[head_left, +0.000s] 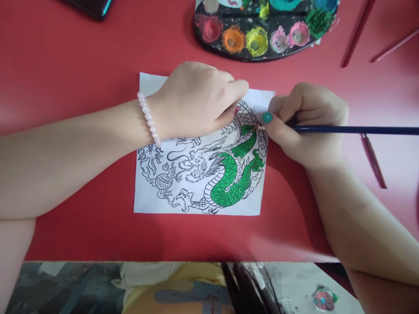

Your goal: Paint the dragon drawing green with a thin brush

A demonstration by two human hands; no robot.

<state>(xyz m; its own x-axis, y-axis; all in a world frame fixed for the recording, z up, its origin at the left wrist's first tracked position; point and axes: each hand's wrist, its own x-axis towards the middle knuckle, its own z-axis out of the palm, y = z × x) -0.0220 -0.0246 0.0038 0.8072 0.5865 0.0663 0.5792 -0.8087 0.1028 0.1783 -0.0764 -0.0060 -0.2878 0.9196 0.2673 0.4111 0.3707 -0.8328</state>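
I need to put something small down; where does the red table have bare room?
Bare red tabletop lies between the glossy black object and left forearm, and below the white paper dragon drawing. Crowded: around the black paint palette, right hand and long blue paintbrush.

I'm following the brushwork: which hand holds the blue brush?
The right hand, with the teal thumbnail, grips the blue brush. The left hand, wearing a pink bead bracelet, lies over the paper with no brush visible.
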